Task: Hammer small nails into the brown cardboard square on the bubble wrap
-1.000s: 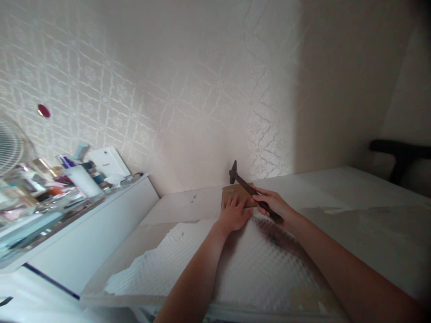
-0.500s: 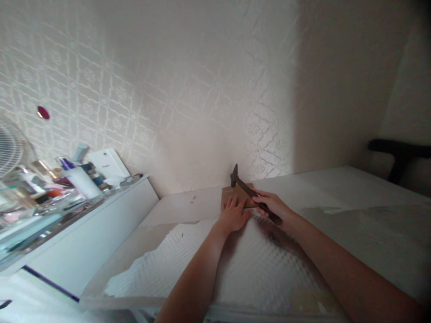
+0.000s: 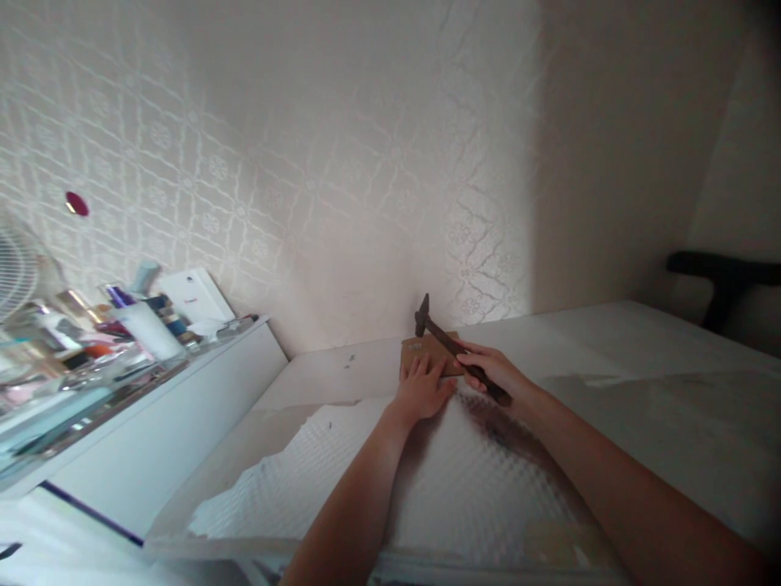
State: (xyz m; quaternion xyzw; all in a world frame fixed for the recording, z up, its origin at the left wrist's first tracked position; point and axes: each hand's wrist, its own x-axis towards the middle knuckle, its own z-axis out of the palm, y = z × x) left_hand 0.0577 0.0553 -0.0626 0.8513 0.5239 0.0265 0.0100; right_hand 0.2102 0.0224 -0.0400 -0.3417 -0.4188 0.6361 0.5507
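Note:
My right hand (image 3: 490, 370) is wrapped round the wooden handle of a hammer (image 3: 444, 340). The hammer's dark head is raised over the far left part of a small brown board (image 3: 418, 347), close to the wall. Flat on that board lies my left hand (image 3: 422, 395), its fingers stretched out and pointing away from me. A small pale mark or piece shows on the board near the hammer head; I cannot make out what it is. Beneath my hands a sheet of white bubble wrap (image 3: 342, 443) covers part of the white surface.
On the left, a white cabinet (image 3: 164, 439) carries cosmetics bottles, a white box (image 3: 198, 295) and a fan (image 3: 15, 268). Patterned wallpaper (image 3: 366, 179) rises behind the work surface. A black armrest-like object (image 3: 720, 273) stands at the right. Tiny dark bits (image 3: 349, 360) lie left of the board.
The hammer head has shifted very slightly up and left. My left hand stays flat on the board, and the other things keep their places.

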